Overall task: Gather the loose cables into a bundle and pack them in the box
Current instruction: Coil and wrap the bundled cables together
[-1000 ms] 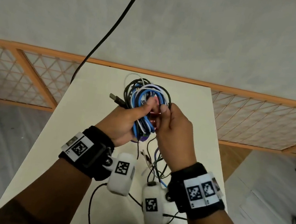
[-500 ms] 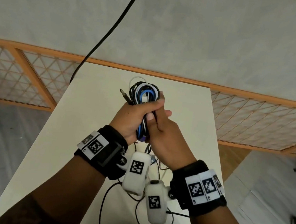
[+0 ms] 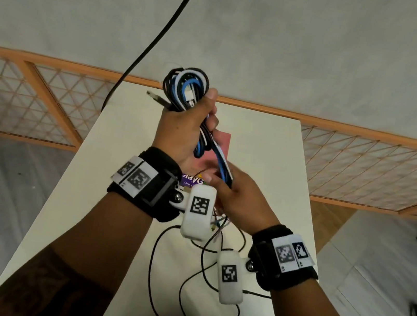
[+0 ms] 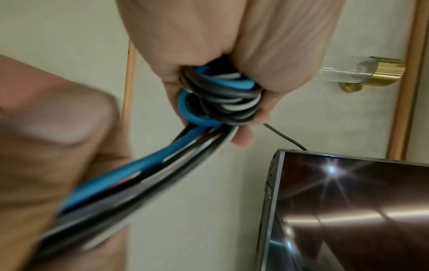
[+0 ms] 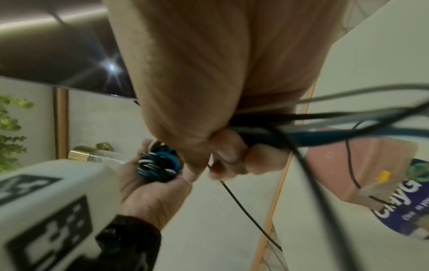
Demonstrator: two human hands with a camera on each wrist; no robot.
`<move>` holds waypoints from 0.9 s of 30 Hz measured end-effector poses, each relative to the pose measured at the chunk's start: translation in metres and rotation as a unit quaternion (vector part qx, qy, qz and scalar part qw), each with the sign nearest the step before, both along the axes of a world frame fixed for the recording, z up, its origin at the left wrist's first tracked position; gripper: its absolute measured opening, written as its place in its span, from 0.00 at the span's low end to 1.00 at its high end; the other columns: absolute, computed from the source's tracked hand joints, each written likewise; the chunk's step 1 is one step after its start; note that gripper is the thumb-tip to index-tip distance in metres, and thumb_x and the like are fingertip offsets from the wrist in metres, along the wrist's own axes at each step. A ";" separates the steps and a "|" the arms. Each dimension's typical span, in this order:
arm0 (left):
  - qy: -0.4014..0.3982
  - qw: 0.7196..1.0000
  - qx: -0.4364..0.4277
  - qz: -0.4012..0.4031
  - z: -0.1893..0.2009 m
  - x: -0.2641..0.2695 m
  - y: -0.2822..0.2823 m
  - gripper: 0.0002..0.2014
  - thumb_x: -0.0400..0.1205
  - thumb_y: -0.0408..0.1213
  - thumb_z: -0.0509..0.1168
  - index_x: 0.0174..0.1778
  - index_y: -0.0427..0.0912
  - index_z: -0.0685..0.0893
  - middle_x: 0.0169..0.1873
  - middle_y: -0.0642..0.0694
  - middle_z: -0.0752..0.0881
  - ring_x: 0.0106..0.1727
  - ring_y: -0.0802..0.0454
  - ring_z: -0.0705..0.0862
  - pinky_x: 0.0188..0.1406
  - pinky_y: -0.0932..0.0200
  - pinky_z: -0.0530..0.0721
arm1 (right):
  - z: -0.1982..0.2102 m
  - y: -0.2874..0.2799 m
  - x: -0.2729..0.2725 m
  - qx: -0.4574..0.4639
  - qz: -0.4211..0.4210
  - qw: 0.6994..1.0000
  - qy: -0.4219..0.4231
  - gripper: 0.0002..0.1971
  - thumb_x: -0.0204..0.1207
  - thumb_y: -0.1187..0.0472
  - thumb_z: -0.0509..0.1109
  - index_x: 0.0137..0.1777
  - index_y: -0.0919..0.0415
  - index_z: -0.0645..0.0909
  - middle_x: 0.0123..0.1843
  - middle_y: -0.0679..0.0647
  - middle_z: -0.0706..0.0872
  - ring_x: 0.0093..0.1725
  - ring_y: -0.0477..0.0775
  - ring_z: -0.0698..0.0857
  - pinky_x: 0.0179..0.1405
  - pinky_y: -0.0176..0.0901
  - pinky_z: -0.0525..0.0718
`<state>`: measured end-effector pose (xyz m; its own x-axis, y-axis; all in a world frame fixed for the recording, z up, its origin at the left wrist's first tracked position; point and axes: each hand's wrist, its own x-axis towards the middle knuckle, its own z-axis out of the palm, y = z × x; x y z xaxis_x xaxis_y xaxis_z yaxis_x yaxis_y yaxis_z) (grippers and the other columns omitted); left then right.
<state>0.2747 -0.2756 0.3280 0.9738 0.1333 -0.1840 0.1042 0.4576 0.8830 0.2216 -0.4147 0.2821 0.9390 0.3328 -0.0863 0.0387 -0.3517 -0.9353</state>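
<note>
A bundle of black, white and blue cables (image 3: pixel 187 89) is held up above the white table (image 3: pixel 263 150). My left hand (image 3: pixel 187 127) grips the looped upper end of the cable bundle (image 4: pixel 218 95). My right hand (image 3: pixel 234 192) grips the strands lower down (image 5: pixel 267 135), stretched taut between the hands. A pink box (image 3: pixel 222 143) with a purple label lies on the table beneath the hands, mostly hidden; the same pink box (image 5: pixel 362 165) shows in the right wrist view. Thin loose cable ends (image 3: pixel 201 263) trail down onto the table.
An orange wooden lattice screen (image 3: pixel 364 166) runs behind the table against a grey wall. A thick black cord (image 3: pixel 161 33) hangs down at the back left. The table's left edge (image 3: pixel 60 189) and right edge drop to the floor. A dark screen (image 4: pixel 348 210) stands nearby.
My left hand has risen and carried the looped end up and away. My right hand has slid down the strands toward me, pulling them straight. The pink box has come into view.
</note>
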 end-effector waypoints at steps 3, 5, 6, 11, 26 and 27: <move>-0.035 0.998 0.050 -0.021 0.000 0.005 0.013 0.15 0.85 0.41 0.72 0.36 0.39 0.82 0.18 0.49 0.75 0.17 0.51 0.74 0.23 0.58 0.76 | -0.009 0.001 -0.010 0.004 0.026 0.999 0.036 0.15 0.86 0.56 0.68 0.35 0.47 0.78 0.24 0.45 0.77 0.24 0.49 0.75 0.28 0.40 0.78; -0.034 0.996 0.078 -0.025 -0.002 0.008 0.025 0.15 0.85 0.42 0.73 0.35 0.39 0.81 0.16 0.50 0.73 0.14 0.52 0.73 0.25 0.55 0.73 | -0.009 -0.004 -0.014 -0.011 0.048 0.998 0.046 0.15 0.84 0.55 0.70 0.34 0.46 0.80 0.25 0.44 0.81 0.24 0.49 0.79 0.31 0.36 0.78; -0.028 0.995 0.090 -0.024 -0.005 0.010 0.034 0.15 0.84 0.42 0.73 0.35 0.39 0.81 0.16 0.50 0.73 0.14 0.52 0.72 0.25 0.55 0.72 | -0.009 -0.009 -0.014 -0.010 0.057 0.997 0.051 0.13 0.84 0.54 0.71 0.35 0.47 0.81 0.27 0.43 0.83 0.26 0.50 0.82 0.32 0.34 0.79; 0.008 0.982 0.166 -0.088 -0.036 -0.001 0.064 0.14 0.83 0.40 0.75 0.35 0.38 0.82 0.16 0.48 0.70 0.15 0.50 0.68 0.23 0.57 0.76 | 0.012 -0.029 -0.011 0.017 0.068 0.997 0.033 0.14 0.84 0.55 0.71 0.36 0.41 0.87 0.27 0.45 0.82 0.29 0.55 0.86 0.36 0.42 0.82; -0.059 0.927 0.207 -0.307 -0.054 -0.037 0.040 0.12 0.75 0.29 0.78 0.51 0.30 0.87 0.35 0.33 0.88 0.35 0.42 0.87 0.36 0.52 0.85 | 0.027 0.000 0.001 -0.032 -0.091 0.990 -0.098 0.16 0.80 0.53 0.75 0.35 0.63 0.84 0.26 0.55 0.88 0.25 0.55 0.87 0.28 0.49 0.86; -0.055 0.929 0.201 -0.307 -0.054 -0.038 0.038 0.13 0.75 0.31 0.77 0.52 0.29 0.87 0.38 0.27 0.87 0.38 0.33 0.87 0.42 0.44 0.87 | 0.028 0.001 0.000 -0.035 -0.094 0.990 -0.096 0.18 0.80 0.52 0.75 0.35 0.64 0.83 0.26 0.56 0.88 0.25 0.55 0.89 0.28 0.49 0.88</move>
